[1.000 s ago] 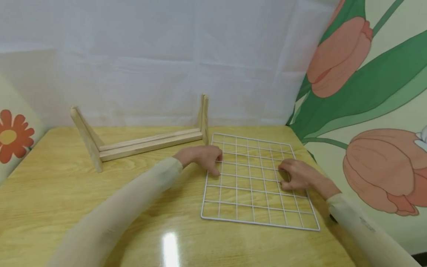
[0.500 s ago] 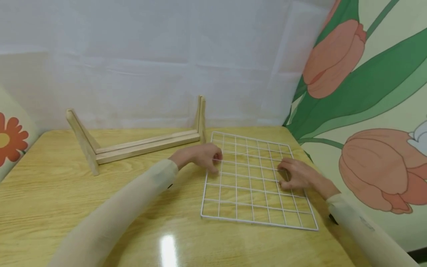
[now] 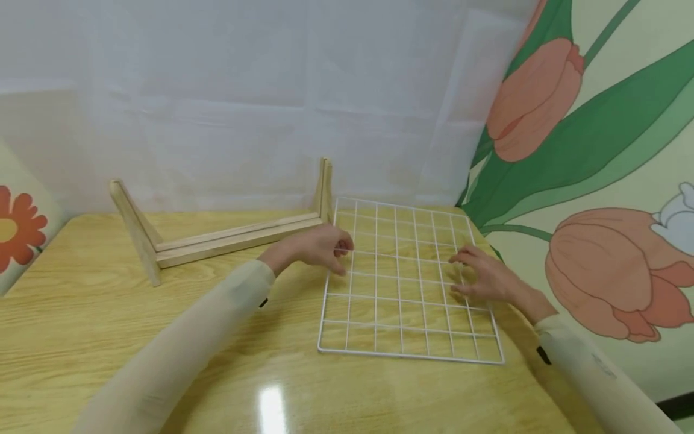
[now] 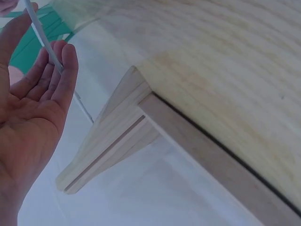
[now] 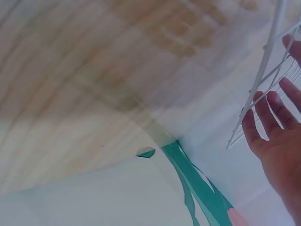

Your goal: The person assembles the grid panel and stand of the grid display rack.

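Note:
A white wire grid panel [image 3: 412, 356] is tilted over the table's right half, its far edge raised above the tabletop. My left hand [image 3: 320, 247] holds its left edge; in the left wrist view the rim wire lies across the curled fingers, with the thumb opposite. At the right edge, my right hand [image 3: 490, 277] has its fingers spread and fairly straight. The right wrist view shows those fingertips [image 5: 258, 96] by the rim wire; whether they bear on it is hard to tell. Left of the grid stands a wooden stand [image 3: 238, 239] with two uprights joined by a grooved crossbar.
The wood-grain table [image 3: 217, 361] runs beneath everything. A white cloth [image 3: 217, 120] hangs behind it. On the right, a wall with painted tulips [image 3: 596, 271] comes close to the table's side.
The grid has shifted slightly left and its far edge has risen. My left hand moved a little left with it. My right hand's fingers have loosened and spread.

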Available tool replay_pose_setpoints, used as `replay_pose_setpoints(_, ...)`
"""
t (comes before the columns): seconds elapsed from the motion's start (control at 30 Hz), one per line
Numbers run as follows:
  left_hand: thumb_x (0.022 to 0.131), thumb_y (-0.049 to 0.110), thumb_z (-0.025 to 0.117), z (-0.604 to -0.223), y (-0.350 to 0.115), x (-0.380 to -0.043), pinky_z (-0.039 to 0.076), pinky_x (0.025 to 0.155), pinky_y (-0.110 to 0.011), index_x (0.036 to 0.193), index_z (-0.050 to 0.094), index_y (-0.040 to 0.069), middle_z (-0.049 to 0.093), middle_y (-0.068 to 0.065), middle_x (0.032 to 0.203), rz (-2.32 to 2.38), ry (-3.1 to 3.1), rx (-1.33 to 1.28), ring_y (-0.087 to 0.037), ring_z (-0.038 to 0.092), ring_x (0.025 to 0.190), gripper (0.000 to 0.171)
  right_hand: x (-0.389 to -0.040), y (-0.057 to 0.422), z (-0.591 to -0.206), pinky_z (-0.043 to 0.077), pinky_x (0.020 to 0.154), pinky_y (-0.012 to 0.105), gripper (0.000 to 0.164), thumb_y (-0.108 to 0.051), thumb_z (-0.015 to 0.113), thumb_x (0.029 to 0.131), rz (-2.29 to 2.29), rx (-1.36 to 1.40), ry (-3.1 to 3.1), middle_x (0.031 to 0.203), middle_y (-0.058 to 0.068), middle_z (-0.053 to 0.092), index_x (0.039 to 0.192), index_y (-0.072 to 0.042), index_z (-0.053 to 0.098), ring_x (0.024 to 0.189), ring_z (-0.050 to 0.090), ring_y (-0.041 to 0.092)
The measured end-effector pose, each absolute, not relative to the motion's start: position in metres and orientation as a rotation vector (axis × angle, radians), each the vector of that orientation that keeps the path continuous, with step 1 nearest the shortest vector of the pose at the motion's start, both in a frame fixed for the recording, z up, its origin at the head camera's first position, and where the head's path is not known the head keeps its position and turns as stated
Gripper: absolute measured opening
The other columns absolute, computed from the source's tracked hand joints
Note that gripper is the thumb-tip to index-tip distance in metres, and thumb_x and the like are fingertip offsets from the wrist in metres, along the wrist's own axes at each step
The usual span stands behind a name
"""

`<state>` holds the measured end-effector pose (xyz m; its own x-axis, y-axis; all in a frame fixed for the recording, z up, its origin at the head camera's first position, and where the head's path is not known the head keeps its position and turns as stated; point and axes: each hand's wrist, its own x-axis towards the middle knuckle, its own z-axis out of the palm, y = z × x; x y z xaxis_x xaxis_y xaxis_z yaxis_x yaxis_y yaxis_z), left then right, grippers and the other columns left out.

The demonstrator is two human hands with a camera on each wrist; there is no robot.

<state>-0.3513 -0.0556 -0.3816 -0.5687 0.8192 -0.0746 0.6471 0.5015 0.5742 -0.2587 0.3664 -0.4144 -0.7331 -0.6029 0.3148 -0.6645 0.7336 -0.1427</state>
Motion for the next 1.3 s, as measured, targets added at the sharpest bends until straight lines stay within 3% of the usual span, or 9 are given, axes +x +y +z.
replay_pose_setpoints(0.27, 0.08, 0.018, 0.088, -0.361, -0.062, -0.354, 0.052, 0.085, -0.038, 0.123, 0.064, -0.006, 0.064, -0.006, 0.103, 0.706, 2.542, 1.281, -0.024, 0.062, 0.095, 0.055, -0.273, 0.362, -0.4, 0.054, 0.077, 0.046, 0.054, -0.021, 0.094, 0.071, 0.438, 1.01, -2.559, 0.108, 0.013, 0.057, 0.114, 0.001, 0.069, 0.096, 0.06, 0.028)
replay_pose_setpoints(0.5, 0.079, 0.017, 0.088, -0.337, -0.065, -0.354, 0.053, 0.092, -0.04, 0.123, 0.065, -0.004, 0.066, -0.012, 0.114, 0.668, 2.636, 1.319, -0.026, 0.065, 0.103, 0.054, -0.279, 0.356, -0.388, 0.053, 0.069, 0.043, 0.057, -0.021, 0.096, 0.065, 0.403, 0.996, -2.46, 0.105, 0.01, 0.056, 0.112, -0.001, 0.071, 0.09, 0.059, 0.024)
replay_pose_setpoints(0.7, 0.079, 0.016, 0.088, -0.323, -0.062, -0.347, 0.054, 0.092, -0.04, 0.124, 0.063, -0.007, 0.066, -0.018, 0.121, 0.649, 2.721, 1.388, -0.031, 0.066, 0.107, 0.056, -0.279, 0.358, -0.375, 0.052, 0.07, 0.047, 0.061, -0.017, 0.096, 0.062, 0.352, 0.972, -2.383, 0.105, 0.015, 0.057, 0.113, 0.002, 0.069, 0.089, 0.059, 0.03)
replay_pose_setpoints(0.97, 0.08, 0.014, 0.087, -0.318, -0.066, -0.332, 0.053, 0.091, -0.04, 0.126, 0.062, -0.004, 0.064, -0.015, 0.124, 0.596, 2.956, 1.547, -0.028, 0.061, 0.11, 0.055, -0.276, 0.357, -0.353, 0.05, 0.075, 0.054, 0.056, -0.026, 0.088, 0.076, 0.218, 0.916, -2.272, 0.106, 0.022, 0.057, 0.119, 0.004, 0.066, 0.09, 0.058, 0.039)
replay_pose_setpoints(1.2, 0.079, 0.012, 0.087, -0.311, -0.066, -0.321, 0.055, 0.09, -0.039, 0.127, 0.061, -0.004, 0.063, -0.016, 0.125, 0.562, 3.141, 1.63, -0.031, 0.06, 0.114, 0.056, -0.276, 0.349, -0.34, 0.046, 0.077, 0.058, 0.062, -0.014, 0.089, 0.068, 0.187, 0.859, -2.156, 0.108, 0.027, 0.055, 0.121, 0.005, 0.064, 0.092, 0.054, 0.044)
replay_pose_setpoints(1.3, 0.078, 0.007, 0.086, -0.308, -0.068, -0.319, 0.054, 0.092, -0.04, 0.125, 0.061, -0.006, 0.063, -0.018, 0.123, 0.575, 3.203, 1.681, -0.032, 0.059, 0.115, 0.055, -0.273, 0.338, -0.336, 0.039, 0.084, 0.062, 0.055, -0.013, 0.083, 0.076, 0.275, 0.803, -2.127, 0.116, 0.029, 0.052, 0.124, 0.004, 0.063, 0.102, 0.051, 0.047)
